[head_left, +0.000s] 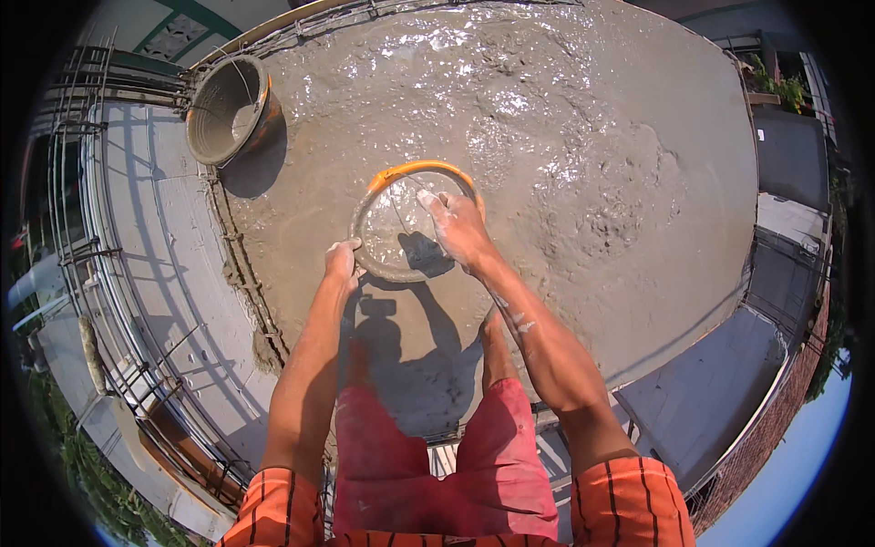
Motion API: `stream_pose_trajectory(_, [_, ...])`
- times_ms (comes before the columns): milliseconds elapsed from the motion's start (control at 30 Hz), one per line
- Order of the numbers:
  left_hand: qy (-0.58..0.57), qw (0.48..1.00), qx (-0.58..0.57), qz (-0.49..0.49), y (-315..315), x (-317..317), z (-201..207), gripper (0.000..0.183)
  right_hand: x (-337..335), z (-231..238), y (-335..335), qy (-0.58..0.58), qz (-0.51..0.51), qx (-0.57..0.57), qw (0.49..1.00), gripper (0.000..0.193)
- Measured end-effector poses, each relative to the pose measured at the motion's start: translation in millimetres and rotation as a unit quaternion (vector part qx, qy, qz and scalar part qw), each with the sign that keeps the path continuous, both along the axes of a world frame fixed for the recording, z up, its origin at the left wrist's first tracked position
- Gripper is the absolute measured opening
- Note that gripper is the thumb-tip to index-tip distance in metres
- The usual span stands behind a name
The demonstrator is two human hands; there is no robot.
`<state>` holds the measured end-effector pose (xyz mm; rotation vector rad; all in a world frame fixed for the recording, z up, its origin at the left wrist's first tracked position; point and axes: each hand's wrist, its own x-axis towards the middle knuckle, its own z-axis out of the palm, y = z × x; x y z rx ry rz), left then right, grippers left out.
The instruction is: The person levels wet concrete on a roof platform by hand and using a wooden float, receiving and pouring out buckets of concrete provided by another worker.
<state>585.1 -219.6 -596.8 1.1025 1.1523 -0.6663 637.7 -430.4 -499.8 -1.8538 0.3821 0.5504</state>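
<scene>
A round bucket (419,167) with an orange, cement-smeared rim is in front of me, above the wet grey concrete (583,182). Inside it is a pale, shiny surface on which a dark shadow falls; I cannot tell what fills it. With its fingers curled, my left hand (344,260) grips the rim at the near left. My right hand (456,228) closes around the thin wire handle (398,211) over the right side of the bucket. Grey cement spots both hands and my right forearm.
Another cement-coated bucket (202,114) leans at the slab's far left edge. Rebar (241,264) runs along that edge, with metal poles (96,210) beyond. A low grey wall (702,392) lies to the right. My bare legs are at the slab's near side.
</scene>
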Motion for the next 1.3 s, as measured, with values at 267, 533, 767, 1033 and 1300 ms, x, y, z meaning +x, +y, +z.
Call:
stream_pose_trajectory(267, [-0.04,0.99,-0.066,-0.121,-128.9,41.8,44.6,0.043,14.0,-5.3,-137.2,-0.006,-0.029,-0.094,0.995,0.04])
stream_pose_trajectory(533, [-0.129,0.962,-0.05,-0.235,-278.9,136.0,49.7,0.026,56.2,-55.9,-275.7,-0.092,-0.177,-0.182,0.963,0.033])
stream_pose_trajectory(767, [-0.227,0.889,0.097,-0.385,-362.6,204.0,20.5,0.021,64.2,-106.7,-335.3,-0.129,-0.302,-0.127,0.936,0.036])
stream_pose_trajectory(1033, [-0.39,0.687,0.256,-0.557,-457.5,218.0,42.2,0.038,40.5,-125.0,-355.7,-0.12,-0.484,-0.012,0.867,0.05])
stream_pose_trajectory(1300, [-0.47,0.475,0.304,-0.679,-549.5,149.2,107.9,0.019,7.8,-142.4,-356.7,-0.148,-0.637,0.307,0.692,0.041])
